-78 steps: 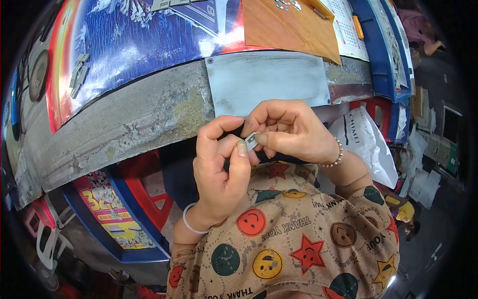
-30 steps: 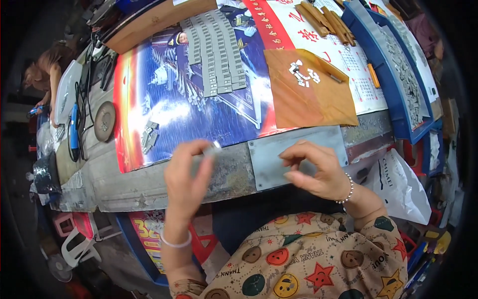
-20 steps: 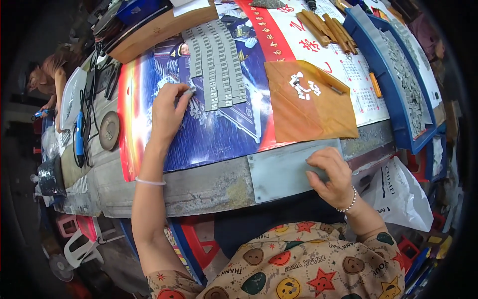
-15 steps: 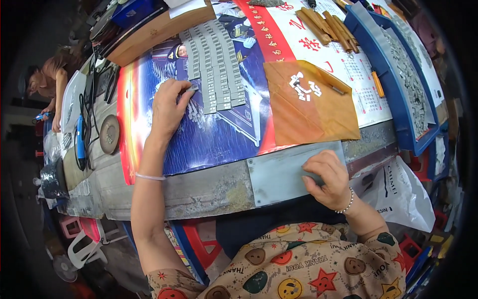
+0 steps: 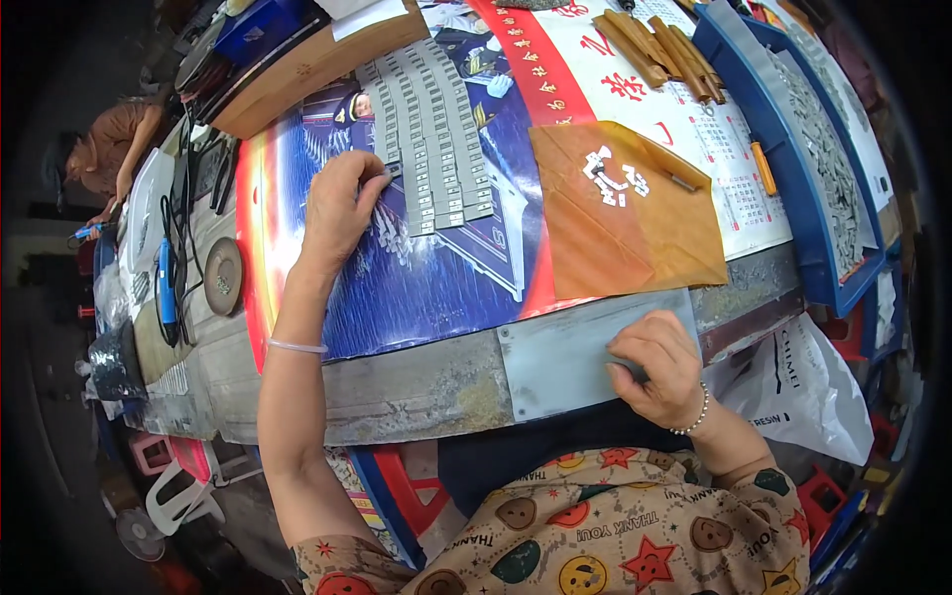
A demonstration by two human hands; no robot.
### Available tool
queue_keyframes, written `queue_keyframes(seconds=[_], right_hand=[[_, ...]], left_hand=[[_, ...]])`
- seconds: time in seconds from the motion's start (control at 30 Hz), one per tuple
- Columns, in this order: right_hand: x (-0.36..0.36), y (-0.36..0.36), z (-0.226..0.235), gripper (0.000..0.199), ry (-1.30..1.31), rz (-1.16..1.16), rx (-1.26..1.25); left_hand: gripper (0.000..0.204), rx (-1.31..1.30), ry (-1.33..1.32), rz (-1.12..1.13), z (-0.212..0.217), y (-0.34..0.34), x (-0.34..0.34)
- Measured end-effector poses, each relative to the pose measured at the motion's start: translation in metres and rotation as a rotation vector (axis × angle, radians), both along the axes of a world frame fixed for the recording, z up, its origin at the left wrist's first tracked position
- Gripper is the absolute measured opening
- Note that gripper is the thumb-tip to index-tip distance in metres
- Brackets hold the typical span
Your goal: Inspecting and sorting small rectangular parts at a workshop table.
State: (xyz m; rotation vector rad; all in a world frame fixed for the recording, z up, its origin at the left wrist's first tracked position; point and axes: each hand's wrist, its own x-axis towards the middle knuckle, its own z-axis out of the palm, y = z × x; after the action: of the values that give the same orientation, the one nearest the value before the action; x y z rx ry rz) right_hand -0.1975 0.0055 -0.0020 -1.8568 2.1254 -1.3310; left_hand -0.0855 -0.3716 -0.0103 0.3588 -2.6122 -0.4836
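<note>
Your left hand (image 5: 337, 208) reaches out, fingers pinched on a small grey part (image 5: 393, 171) at the near-left edge of the rowed grey parts (image 5: 428, 139) on the bench (image 5: 416, 382), extending that array; right hand (image 5: 654, 362), curled closed, rests on the grey sheet (image 5: 565, 352).

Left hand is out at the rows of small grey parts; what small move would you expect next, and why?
Probably setting the pinched piece down at the near end of the grey rows: the left hand has its fingertips at their edge, while the right hand rests on the grey sheet.
</note>
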Motion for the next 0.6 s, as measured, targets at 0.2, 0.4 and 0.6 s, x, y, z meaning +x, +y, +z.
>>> queue_keyframes(seconds=[0.2, 0.4, 0.6], right_hand=[[0.0001, -0.0022, -0.0001, 0.028, 0.007, 0.007, -0.003], [-0.0003, -0.0023, -0.0008, 0.027, 0.012, 0.002, -0.002], [0.0005, -0.0013, -0.0011, 0.026, 0.019, -0.016, -0.011]], left_hand=[[0.01, -0.041, -0.007, -0.028, 0.0, -0.0021, -0.0051], [0.009, -0.05, 0.026, -0.032, -0.0028, -0.002, -0.0058], [0.01, -0.056, 0.032, -0.014, -0.0023, 0.0014, -0.004]])
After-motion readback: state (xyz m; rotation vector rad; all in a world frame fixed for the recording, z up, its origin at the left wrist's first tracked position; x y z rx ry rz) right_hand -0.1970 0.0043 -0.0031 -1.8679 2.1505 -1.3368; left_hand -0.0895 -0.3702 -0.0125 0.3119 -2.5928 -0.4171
